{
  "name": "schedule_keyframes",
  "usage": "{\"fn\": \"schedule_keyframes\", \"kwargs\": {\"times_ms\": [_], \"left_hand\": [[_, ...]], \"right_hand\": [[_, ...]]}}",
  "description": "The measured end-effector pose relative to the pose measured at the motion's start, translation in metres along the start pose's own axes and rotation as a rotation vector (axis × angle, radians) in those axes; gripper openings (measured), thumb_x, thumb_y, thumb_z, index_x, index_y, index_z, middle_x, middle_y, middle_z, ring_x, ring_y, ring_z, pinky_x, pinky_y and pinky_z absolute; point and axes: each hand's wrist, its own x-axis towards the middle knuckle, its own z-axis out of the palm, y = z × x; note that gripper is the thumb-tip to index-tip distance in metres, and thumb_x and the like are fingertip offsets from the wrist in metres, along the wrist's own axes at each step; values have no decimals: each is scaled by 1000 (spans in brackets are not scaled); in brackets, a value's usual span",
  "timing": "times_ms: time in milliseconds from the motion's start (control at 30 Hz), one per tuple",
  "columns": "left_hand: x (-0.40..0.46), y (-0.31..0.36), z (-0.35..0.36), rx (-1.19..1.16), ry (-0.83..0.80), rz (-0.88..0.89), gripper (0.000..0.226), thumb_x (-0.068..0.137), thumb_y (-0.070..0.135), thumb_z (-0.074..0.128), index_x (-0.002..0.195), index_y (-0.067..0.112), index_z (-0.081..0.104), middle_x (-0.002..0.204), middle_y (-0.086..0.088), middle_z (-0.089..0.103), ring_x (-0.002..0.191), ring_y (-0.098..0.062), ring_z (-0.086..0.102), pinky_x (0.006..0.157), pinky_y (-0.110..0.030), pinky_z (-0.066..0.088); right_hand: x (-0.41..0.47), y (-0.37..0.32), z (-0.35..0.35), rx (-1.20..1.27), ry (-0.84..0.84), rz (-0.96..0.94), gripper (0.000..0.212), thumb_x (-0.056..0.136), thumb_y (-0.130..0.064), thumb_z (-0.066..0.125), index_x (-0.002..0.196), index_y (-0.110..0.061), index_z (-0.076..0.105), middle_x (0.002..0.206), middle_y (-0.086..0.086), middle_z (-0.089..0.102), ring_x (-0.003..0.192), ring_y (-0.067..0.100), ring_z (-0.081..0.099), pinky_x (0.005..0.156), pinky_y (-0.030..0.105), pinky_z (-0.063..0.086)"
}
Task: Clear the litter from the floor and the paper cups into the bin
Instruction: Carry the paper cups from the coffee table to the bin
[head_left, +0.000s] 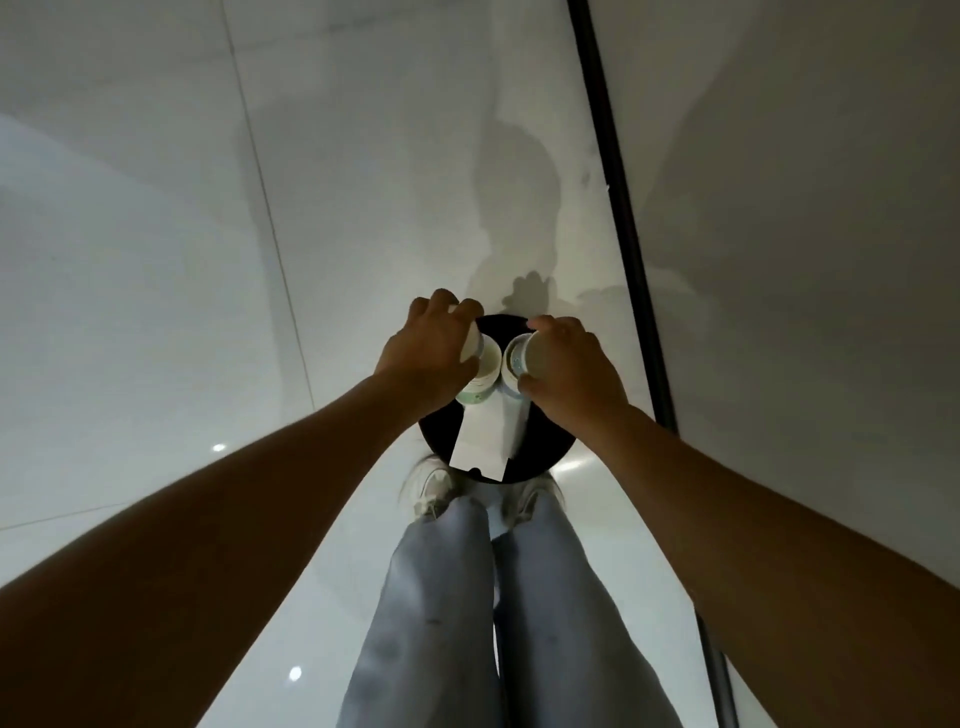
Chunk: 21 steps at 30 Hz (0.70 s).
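A round black bin (545, 447) stands on the floor just in front of my feet. Above its opening my left hand (428, 353) grips a white paper cup (480, 371) tipped on its side, mouth toward the middle. My right hand (571, 364) grips a second paper cup (514, 358), also tipped, mouth facing the first cup. The two rims nearly touch. Below the cups hang pieces of white paper (480, 436) over the bin; which hand holds them I cannot tell.
Glossy white floor tiles (156, 312) spread to the left and ahead. A black skirting strip (623, 218) runs along a pale wall (805, 208) close on the right. My legs in light trousers (441, 597) and white shoes (431, 486) stand right behind the bin.
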Motion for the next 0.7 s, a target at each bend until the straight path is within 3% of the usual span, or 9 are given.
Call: {"fn": "schedule_keyframes", "kwargs": {"times_ms": [133, 300, 400, 567, 700], "left_hand": [[14, -8, 30, 42, -121, 11, 60, 85, 23, 66, 138, 24, 39, 136, -4, 40, 126, -26, 37, 92, -40, 49], [21, -16, 53, 60, -196, 107, 63, 89, 28, 62, 144, 19, 33, 145, -8, 35, 133, -28, 33, 105, -33, 35], [19, -19, 61, 94, -232, 96, 70, 90, 36, 61, 148, 21, 26, 153, -10, 23, 141, -30, 23, 112, -36, 28], [9, -19, 48, 139, -200, 121, 82, 87, 40, 64, 151, 23, 17, 159, -10, 10, 145, -33, 11, 116, -43, 21], [-11, -10, 8, 87, -158, 47, 77, 89, 35, 63, 150, 20, 20, 157, -11, 16, 145, -29, 13, 116, -39, 20]], "right_hand": [[11, 12, 29, -52, -78, 3, 69, 83, -30, 72, 142, -22, 36, 146, 7, 37, 129, 29, 41, 98, 39, 44], [16, 19, 46, -78, -90, -22, 73, 87, -34, 67, 148, -24, 28, 154, 7, 25, 140, 29, 27, 109, 40, 39], [17, 18, 49, -111, -77, -40, 75, 89, -36, 64, 150, -26, 22, 157, 7, 19, 144, 28, 20, 112, 40, 35], [13, 10, 32, -168, -81, -30, 82, 89, -39, 64, 152, -28, 13, 158, 7, 16, 144, 29, 18, 111, 40, 35], [-8, -11, -7, -169, -69, -59, 76, 90, -33, 64, 152, -25, 19, 157, 9, 20, 143, 28, 22, 109, 39, 37]]}}
